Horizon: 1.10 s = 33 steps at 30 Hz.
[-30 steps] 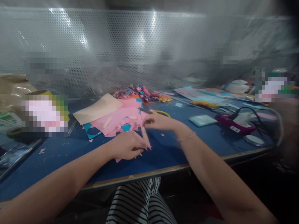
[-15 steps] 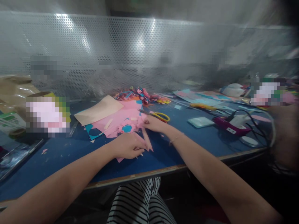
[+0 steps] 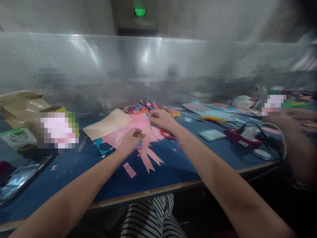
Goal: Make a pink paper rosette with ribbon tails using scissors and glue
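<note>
My left hand hovers low over pink paper sheets, its fingers curled together; anything in them is too small to make out. Farther back and to the right, my right hand has thumb and fingertips pinched at the far edge of the pink paper, and what they hold is hidden. Two pink ribbon tails with notched ends hang toward me just below my hands, on the blue table. A loose pink paper strip lies nearer the table edge. Under my right wrist shows a red scissor handle.
A beige sheet overlaps the pink paper. Colourful paper scraps are heaped behind. To the right are a yellow-handled tool, a purple power strip with cables, and another person's arm. A phone lies at left.
Both hands have moved away from me; my left hand has let go of the ribbon tails, which now lie spread on the table. The pink strip is uncovered. The view has tilted up.
</note>
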Tool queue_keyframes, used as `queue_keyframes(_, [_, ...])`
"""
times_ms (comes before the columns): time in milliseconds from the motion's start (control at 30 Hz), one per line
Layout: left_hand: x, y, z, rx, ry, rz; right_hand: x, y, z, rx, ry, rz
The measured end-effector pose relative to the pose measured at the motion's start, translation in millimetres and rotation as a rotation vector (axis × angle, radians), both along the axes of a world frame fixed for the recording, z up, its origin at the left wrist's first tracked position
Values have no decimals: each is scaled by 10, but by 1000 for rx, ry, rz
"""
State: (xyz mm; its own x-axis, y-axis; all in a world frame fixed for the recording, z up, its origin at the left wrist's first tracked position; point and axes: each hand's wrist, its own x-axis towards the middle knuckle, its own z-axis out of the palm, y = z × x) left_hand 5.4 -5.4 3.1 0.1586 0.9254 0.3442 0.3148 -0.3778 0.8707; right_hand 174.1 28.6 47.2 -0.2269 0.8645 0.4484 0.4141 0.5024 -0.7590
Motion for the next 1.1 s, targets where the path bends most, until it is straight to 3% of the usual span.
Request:
queue_keyframes(100, [-24, 84, -56, -73, -24, -77, -77, 21, 7, 11, 61, -17])
queue_keyframes(300, [-28, 75, -72, -143, -28, -104, -151, 0, -154, -13, 191, -71])
queue_keyframes(500, [-11, 43, -71, -160, -78, -74, -194, -27, -356, -165, 280, -84])
queue_keyframes(600, [-28, 52, -81, -141, -113, -70, -238, -63, -430, -251, 211, 70])
queue_keyframes(700, [-39, 46, -77, -120, -125, -58, -267, -101, -431, -197, 117, 183])
queue_keyframes(1100, [-16, -4, -64, -129, -35, -102, -258, -142, -352, -72, -39, 26])
